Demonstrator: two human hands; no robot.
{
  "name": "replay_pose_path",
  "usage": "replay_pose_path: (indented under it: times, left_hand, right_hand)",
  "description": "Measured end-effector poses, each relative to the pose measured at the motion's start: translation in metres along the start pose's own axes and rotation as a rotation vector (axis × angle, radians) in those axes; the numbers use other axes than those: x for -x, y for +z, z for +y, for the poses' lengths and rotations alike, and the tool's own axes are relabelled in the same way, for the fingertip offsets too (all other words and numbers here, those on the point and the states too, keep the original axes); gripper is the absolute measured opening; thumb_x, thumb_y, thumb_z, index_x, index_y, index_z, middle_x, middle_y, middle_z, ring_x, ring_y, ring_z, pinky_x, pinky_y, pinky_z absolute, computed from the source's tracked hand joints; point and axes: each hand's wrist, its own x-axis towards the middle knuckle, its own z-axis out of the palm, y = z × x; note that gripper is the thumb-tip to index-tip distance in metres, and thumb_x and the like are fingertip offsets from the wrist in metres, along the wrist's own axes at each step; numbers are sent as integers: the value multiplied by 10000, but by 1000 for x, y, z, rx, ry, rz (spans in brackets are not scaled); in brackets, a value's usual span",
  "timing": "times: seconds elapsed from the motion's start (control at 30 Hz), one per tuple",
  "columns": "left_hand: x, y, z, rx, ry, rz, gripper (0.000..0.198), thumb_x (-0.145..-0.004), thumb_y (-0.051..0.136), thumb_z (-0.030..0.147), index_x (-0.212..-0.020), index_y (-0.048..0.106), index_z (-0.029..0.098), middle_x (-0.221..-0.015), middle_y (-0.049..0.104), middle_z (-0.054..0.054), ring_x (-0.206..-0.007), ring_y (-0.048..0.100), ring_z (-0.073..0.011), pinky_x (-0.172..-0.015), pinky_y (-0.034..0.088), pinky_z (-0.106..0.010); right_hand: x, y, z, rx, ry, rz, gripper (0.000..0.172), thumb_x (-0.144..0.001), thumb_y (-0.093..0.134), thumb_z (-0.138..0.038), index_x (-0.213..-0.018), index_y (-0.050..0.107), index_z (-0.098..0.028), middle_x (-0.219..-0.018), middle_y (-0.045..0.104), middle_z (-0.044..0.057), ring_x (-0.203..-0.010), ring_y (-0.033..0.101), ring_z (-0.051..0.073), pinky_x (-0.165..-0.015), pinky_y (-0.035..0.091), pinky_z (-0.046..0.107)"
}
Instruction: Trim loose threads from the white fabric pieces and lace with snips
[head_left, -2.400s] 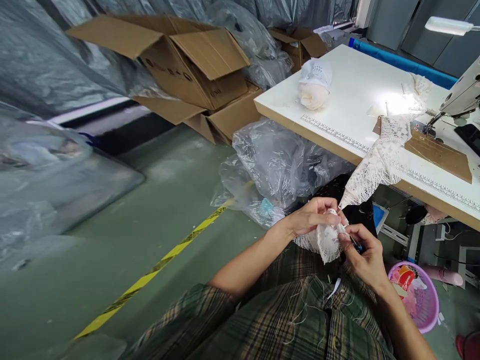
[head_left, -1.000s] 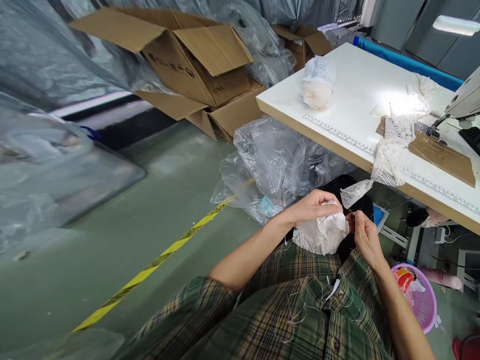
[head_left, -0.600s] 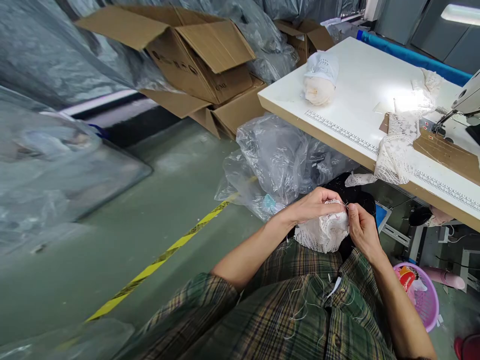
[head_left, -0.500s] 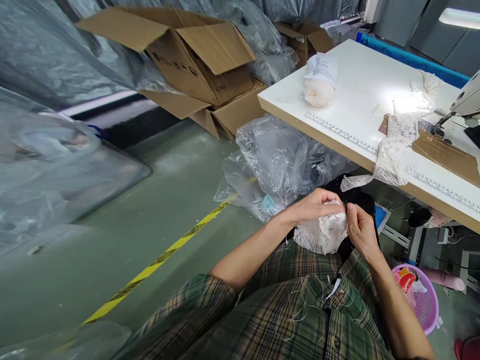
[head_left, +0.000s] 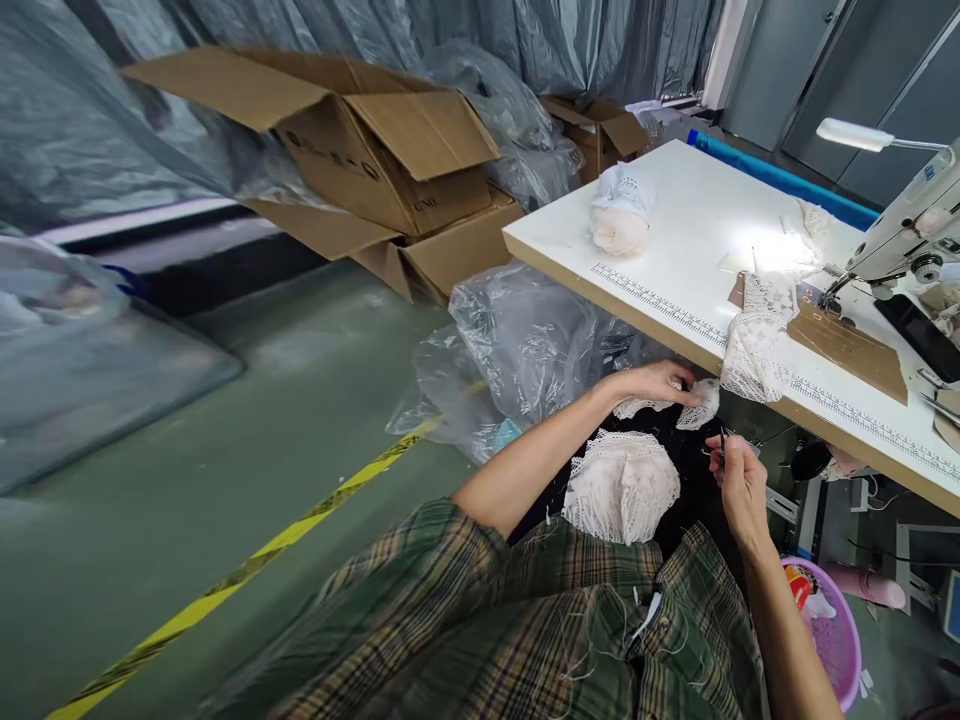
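Note:
My left hand (head_left: 660,383) is closed on a white lace strip (head_left: 701,405) just below the table's front edge, its fingertips pinching the fabric. My right hand (head_left: 739,490) sits lower and to the right, closed around small dark thread snips (head_left: 722,447) whose tip points up. A gathered white lace piece (head_left: 621,488) lies on the dark cloth over my lap, touched by neither hand. More lace (head_left: 754,350) drapes over the table edge beside the sewing machine (head_left: 896,235).
A white table (head_left: 697,210) with printed rulers holds a fabric-wrapped bundle (head_left: 621,210) and a brown board (head_left: 851,350). Clear plastic bags (head_left: 517,350) lie under its left corner. Open cardboard boxes (head_left: 382,160) stand behind. A purple basket (head_left: 847,640) is at lower right.
The gathered lace piece has left my hands and lies on my lap. My left hand has moved up to the lace strip; my right hand has moved away, with snips now visible.

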Motion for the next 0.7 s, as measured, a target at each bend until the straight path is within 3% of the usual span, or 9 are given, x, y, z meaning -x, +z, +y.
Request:
replay_pose_path:
  times: [0.1,0.23,0.37,0.47,0.53,0.6,0.7]
  left_hand:
    - [3,5,-1,-40,4,-53,400,-649,746,524,-641,638,139,-595,529,38,-600,435,-104,-577,310,-238]
    - [32,11,8,-142,25,40,401,-721,696,518,-623,572,149,-556,455,57,-549,395,-90,-534,268,-233]
    - [61,31,20,-503,133,214,254,-840,598,327,-661,583,147,-629,526,21,-594,464,-109,-547,279,-240]
    - [79,45,26,-694,268,212,162,-863,539,216,-745,624,143,-720,597,-18,-629,521,-132,-547,319,-252]
    - [89,45,28,-676,355,198,136,-855,555,222,-778,636,146,-740,610,-24,-640,542,-138,-565,368,-256]
    - [99,36,31,-556,402,264,134,-833,604,276,-846,648,150,-760,607,-16,-669,556,-139,-621,427,-263]
    - [110,21,36,-351,385,356,389,-790,686,405,-1084,641,154,-860,593,-21,-769,568,-153,-743,480,-308]
  right_hand:
    - [-4,-2,2,45,-25,83,472,-815,560,-641,-695,597,-186,-590,465,-34,-554,414,119,-519,379,251]
    - [-10,5,-2,-6,-16,159,419,-753,646,-574,-787,678,-158,-644,585,1,-582,485,130,-562,432,263]
    - [-21,22,-16,-41,1,124,473,-731,666,-567,-915,725,-135,-741,664,38,-596,521,140,-588,450,281]
    - [-27,30,-26,4,4,110,434,-758,624,-566,-753,702,-140,-620,589,6,-548,461,125,-542,401,268]
    - [-23,29,-31,35,-26,107,399,-788,591,-522,-673,671,-149,-560,533,-14,-533,426,117,-523,372,258]
    - [-11,25,-35,42,-74,51,353,-820,574,-463,-696,682,-150,-564,543,-18,-526,422,110,-514,369,248]
    - [15,18,-39,17,-165,-131,273,-854,572,-380,-785,719,-160,-608,601,-14,-516,452,104,-506,388,233]
